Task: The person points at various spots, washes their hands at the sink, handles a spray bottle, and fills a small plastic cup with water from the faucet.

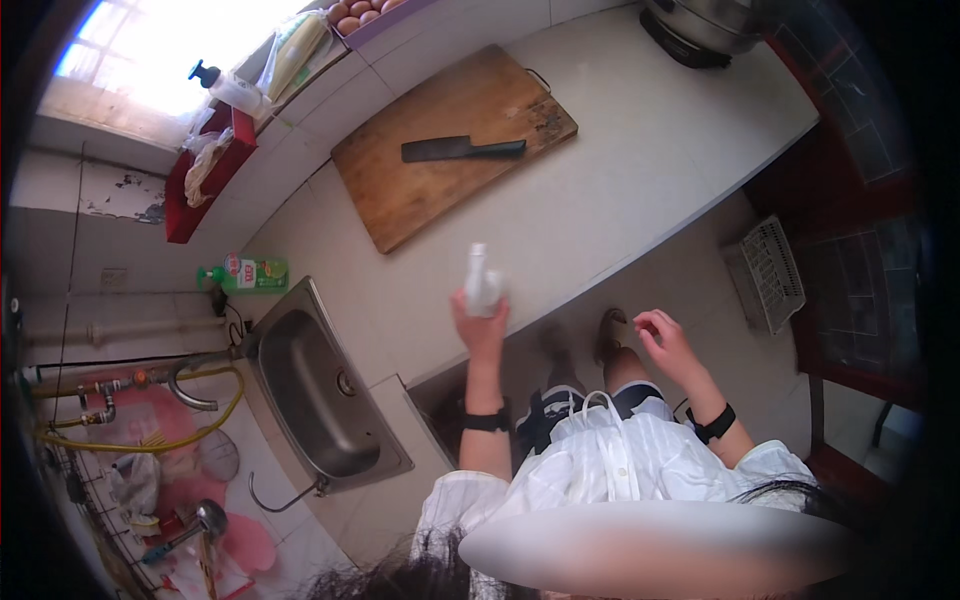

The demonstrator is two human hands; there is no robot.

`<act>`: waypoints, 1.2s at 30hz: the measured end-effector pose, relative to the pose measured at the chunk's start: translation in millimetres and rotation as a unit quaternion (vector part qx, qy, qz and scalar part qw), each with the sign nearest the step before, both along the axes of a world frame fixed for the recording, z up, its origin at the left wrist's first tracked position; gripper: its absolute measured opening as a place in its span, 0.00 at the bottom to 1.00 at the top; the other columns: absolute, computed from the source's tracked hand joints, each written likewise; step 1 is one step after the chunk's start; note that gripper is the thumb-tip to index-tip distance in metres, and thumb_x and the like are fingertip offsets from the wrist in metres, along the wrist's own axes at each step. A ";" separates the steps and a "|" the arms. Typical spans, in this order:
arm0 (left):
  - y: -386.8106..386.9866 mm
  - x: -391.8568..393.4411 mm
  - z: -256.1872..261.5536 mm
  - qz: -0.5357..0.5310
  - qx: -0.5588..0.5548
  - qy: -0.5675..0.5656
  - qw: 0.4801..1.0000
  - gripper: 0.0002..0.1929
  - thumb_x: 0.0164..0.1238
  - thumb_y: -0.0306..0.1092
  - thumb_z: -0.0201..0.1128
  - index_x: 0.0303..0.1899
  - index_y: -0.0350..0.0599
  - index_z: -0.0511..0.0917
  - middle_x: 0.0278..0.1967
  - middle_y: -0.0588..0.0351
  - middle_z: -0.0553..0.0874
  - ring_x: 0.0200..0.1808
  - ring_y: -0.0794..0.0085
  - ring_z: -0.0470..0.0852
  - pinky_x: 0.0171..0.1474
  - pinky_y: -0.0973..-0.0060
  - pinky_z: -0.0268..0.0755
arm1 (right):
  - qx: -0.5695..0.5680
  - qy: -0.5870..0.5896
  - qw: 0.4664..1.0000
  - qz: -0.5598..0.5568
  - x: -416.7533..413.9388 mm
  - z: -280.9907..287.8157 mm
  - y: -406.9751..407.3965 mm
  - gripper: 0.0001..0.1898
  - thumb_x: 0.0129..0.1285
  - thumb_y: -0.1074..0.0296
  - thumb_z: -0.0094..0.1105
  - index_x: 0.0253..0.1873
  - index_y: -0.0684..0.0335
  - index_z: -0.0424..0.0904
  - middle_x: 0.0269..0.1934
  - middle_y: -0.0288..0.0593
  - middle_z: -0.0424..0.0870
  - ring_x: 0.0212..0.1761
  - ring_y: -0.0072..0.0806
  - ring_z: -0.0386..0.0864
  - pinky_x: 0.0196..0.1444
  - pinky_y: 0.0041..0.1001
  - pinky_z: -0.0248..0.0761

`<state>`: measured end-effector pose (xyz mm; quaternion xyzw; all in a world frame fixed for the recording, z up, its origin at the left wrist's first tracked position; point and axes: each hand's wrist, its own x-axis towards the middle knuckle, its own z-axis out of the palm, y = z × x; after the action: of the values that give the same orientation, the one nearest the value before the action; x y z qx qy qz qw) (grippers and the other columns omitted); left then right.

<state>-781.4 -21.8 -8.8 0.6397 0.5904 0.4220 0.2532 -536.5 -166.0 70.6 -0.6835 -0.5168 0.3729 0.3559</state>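
My left hand (pixel 482 324) is closed around a white object (pixel 480 281) over the countertop's front edge. The object has a narrow upper part like a bottle's neck; motion blur hides its exact kind. My right hand (pixel 664 339) hangs over the floor to the right, loosely curled and holding nothing. Beyond my left hand, a wooden cutting board (pixel 435 184) lies on the pale countertop (pixel 637 157). On the board rests a dark-bladed cleaver (pixel 439 148), its handle pointing right.
Left of my hand is a steel sink (pixel 319 405); a green pump bottle (pixel 259 274) stands behind it. A yellow hose (pixel 238 397) and hanging utensils line the left wall. A metal pot (pixel 709 21) stands far right. Below it, a white plastic basket (pixel 766 274) is near the floor.
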 end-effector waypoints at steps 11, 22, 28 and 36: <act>-9.1 77.2 24.2 -0.093 -0.043 -0.024 0.994 0.23 0.36 0.33 0.63 0.38 0.42 0.65 0.34 0.50 0.71 0.37 0.57 0.70 0.38 0.66 0.65 | 0.024 -0.072 0.994 0.082 -0.1 3.7 33.8 0.08 0.50 0.77 0.45 0.37 0.65 0.68 0.32 0.46 0.70 0.32 0.37 0.71 0.34 0.27 0.67; 51.9 -138.5 6.7 0.271 0.061 0.023 0.960 0.32 0.39 0.33 0.66 0.48 0.35 0.60 0.43 0.44 0.69 0.43 0.57 0.72 0.45 0.68 0.66 | 0.027 -0.098 0.992 0.071 6.1 3.9 36.1 0.07 0.51 0.76 0.46 0.36 0.65 0.68 0.31 0.46 0.70 0.31 0.37 0.72 0.33 0.27 0.67; 79.4 -162.5 2.9 0.310 0.035 0.011 0.950 0.33 0.38 0.34 0.67 0.48 0.35 0.59 0.43 0.44 0.70 0.44 0.57 0.71 0.46 0.68 0.65 | 0.028 -0.094 0.991 0.087 -3.5 9.3 41.9 0.07 0.51 0.76 0.46 0.36 0.65 0.68 0.30 0.46 0.70 0.31 0.37 0.72 0.32 0.27 0.67; 128.8 -132.0 3.1 0.280 0.006 0.086 0.956 0.35 0.37 0.38 0.67 0.49 0.35 0.58 0.46 0.42 0.67 0.47 0.54 0.68 0.49 0.65 0.62 | 0.027 -0.116 0.990 0.072 5.3 14.1 28.5 0.07 0.51 0.74 0.45 0.36 0.65 0.69 0.31 0.46 0.71 0.31 0.37 0.72 0.33 0.28 0.67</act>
<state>-913.4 106.9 -5.7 0.4838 0.7629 0.4233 0.0691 -531.1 -137.4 84.7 -0.6733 -0.6120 0.3019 0.2845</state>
